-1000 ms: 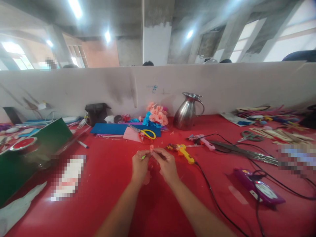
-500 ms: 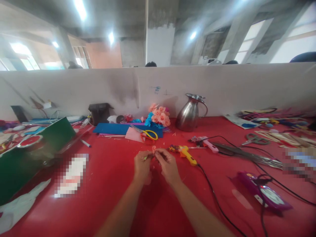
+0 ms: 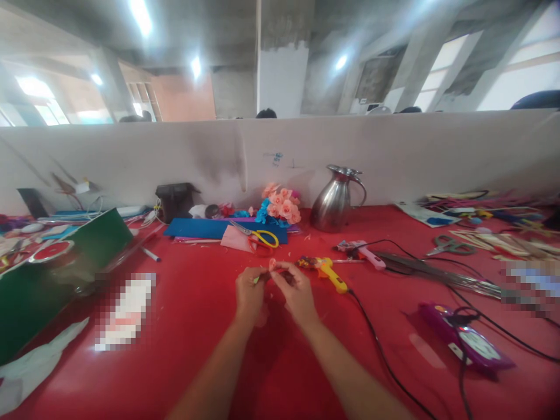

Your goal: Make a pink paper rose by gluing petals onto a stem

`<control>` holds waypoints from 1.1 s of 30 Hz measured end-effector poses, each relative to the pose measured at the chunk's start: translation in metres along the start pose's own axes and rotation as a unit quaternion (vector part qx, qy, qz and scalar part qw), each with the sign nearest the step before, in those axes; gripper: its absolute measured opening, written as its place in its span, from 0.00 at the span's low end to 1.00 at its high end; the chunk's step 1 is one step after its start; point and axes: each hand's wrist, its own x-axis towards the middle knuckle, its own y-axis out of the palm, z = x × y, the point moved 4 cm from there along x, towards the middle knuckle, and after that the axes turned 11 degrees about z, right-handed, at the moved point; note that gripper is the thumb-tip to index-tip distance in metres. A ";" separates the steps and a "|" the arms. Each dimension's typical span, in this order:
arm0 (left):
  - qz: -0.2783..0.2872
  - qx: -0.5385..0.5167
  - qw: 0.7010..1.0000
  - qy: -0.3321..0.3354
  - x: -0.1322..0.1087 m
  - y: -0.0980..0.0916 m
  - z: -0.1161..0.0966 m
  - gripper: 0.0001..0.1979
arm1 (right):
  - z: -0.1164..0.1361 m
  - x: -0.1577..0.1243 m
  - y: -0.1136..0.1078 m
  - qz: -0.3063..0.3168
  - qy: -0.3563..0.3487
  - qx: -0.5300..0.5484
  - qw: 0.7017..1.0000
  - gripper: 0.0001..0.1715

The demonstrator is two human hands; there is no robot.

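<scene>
Pink flower bud (image 3: 272,265) sits up over the red table (image 3: 184,344), pinched between the thumb and finger of the right hand (image 3: 298,291). The left hand (image 3: 249,296) is closed narrowly around a green strip (image 3: 256,280); whether it also touches the bud, I can't tell from here. A yellow glue gun (image 3: 331,274) lies near the right hand.

Left grip (image 3: 249,296) and right grip (image 3: 300,296) in close-set pinches
</scene>
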 end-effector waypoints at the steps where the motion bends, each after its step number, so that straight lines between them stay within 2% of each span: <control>1: 0.005 0.005 1.000 0.003 0.000 0.000 -0.001 0.09 | 0.000 0.000 0.000 -0.002 -0.005 -0.013 1.000 0.10; 10: 0.027 0.005 0.999 0.021 0.002 0.002 -0.001 0.09 | -0.007 0.003 -0.001 0.005 0.005 0.010 1.000 0.11; 19: 0.008 0.007 1.000 0.023 0.001 0.001 -0.008 0.06 | -0.011 0.002 0.001 -0.007 0.031 0.019 0.999 0.13; 25: -0.004 0.046 0.999 0.025 0.001 -0.002 -0.009 0.05 | -0.010 0.002 -0.002 -0.023 0.027 -0.028 0.999 0.15; 33: -0.015 0.025 1.000 0.001 0.001 -0.006 -0.012 0.05 | -0.010 0.001 -0.002 -0.015 0.027 -0.040 0.999 0.11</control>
